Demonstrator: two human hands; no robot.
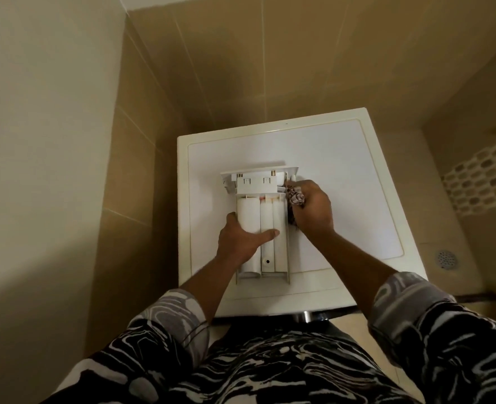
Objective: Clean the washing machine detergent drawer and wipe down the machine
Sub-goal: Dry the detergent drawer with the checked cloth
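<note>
Thumb of the left hand (239,239) stretches across the white drawer (267,217) while its fingers hook over the drawer's left edge, gripping it. The right hand (313,211) clutches a crumpled patterned cloth (295,196) against the drawer's right side, near its front panel. The drawer lies flat on top of the washing machine (342,170), front panel away from the person. Tan tiled walls (241,68) stand behind; a floor drain (446,258) and a perforated basket (485,182) are to the right.
</note>
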